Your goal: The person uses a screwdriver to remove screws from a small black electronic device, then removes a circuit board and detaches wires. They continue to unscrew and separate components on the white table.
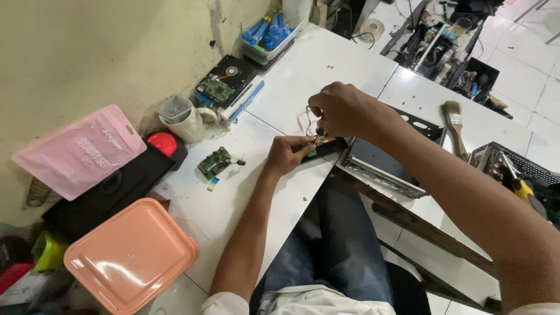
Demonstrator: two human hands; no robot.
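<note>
Seen from above, a person's left hand (287, 153) pinches a small dark part (321, 140) with thin wires at the centre of a white surface (326, 64). The right hand (341, 109), just above at one o'clock, pinches the same part from the top. A green circuit board (214, 163) lies at nine o'clock; a peach lidded box (130, 255) sits at seven o'clock.

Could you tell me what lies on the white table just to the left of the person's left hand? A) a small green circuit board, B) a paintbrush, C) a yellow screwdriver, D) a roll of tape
A: a small green circuit board lies on the white table just beside the left hand; the paintbrush lies far off, past the right hand.
</note>
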